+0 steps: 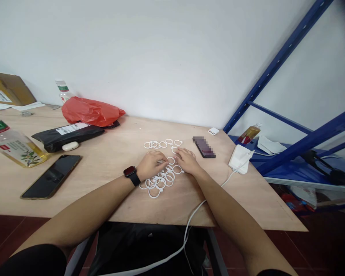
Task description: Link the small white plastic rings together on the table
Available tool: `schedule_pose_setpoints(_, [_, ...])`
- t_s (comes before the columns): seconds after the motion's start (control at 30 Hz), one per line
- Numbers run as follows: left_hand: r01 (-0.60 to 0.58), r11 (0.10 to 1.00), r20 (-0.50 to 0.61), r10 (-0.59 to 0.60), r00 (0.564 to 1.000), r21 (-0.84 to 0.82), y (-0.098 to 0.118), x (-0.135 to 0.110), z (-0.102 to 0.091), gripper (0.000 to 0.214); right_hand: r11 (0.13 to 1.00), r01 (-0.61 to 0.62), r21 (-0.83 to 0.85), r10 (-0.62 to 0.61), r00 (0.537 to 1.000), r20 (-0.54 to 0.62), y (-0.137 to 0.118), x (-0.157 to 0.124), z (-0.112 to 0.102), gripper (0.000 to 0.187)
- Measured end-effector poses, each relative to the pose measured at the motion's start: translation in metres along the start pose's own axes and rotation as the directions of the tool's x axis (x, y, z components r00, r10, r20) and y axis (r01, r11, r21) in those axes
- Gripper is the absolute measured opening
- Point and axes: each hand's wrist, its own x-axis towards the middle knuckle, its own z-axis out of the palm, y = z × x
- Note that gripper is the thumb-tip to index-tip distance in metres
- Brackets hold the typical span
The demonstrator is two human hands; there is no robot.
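Several white plastic rings (154, 192), each with a small eyelet, lie in an overlapping pile on the wooden table. My left hand (151, 165), with a black watch on its wrist, is over the pile's upper part. Its thumb and fingers are closed around a white ring (171, 161) at their tips. Opposite it, my right hand (187, 160) has its fingers bent, the tips at another white ring (174, 150); exactly how it grips is partly hidden. One more ring (178, 169) lies just below the right fingers. Beyond both hands runs a loose row of rings (163, 144).
A phone (51, 177), an earbud case (70, 146), a black parcel (71, 136), a red bag (89, 111) and a bottle (14, 143) stand left. Right are a dark phone (204, 147), a white charger (239, 158) with a cable (195, 212), and a blue rack (299, 153).
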Motion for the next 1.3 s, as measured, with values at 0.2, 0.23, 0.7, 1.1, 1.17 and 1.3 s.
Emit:
schedule_pose_setpoints(0.2, [0.001,1.0,-0.009,0.0,1.0,0.008,-0.001,0.0,0.001,0.014,1.0,0.029,-0.012,-0.03,0.994,-0.102,-0.005,-0.006,-0.008,0.009])
schedule_pose_setpoints(0.23, [0.004,1.0,-0.011,-0.004,1.0,0.008,-0.001,0.0,0.001,0.014,0.999,0.041,-0.011,-0.042,0.994,-0.103,-0.005,-0.006,-0.008,0.009])
schedule_pose_setpoints(0.7, [0.015,0.999,-0.015,-0.015,1.0,0.03,-0.001,0.0,0.001,0.012,0.997,0.074,0.017,-0.067,0.963,-0.26,-0.009,-0.007,-0.006,0.034])
schedule_pose_setpoints(1.1, [0.018,0.999,-0.023,-0.017,1.0,0.031,-0.003,-0.001,0.003,0.015,0.997,0.06,-0.045,-0.062,0.997,-0.055,-0.017,-0.013,-0.012,0.034])
schedule_pose_setpoints(1.17, [0.023,0.999,-0.025,-0.023,0.999,0.04,-0.004,-0.001,0.004,0.016,0.996,0.082,-0.027,-0.084,0.995,-0.061,-0.018,-0.014,-0.013,0.035])
schedule_pose_setpoints(1.3, [0.057,0.997,-0.054,-0.054,0.997,0.049,-0.005,-0.002,0.005,0.022,0.985,0.154,0.08,-0.133,0.966,-0.221,-0.021,-0.016,-0.014,0.037])
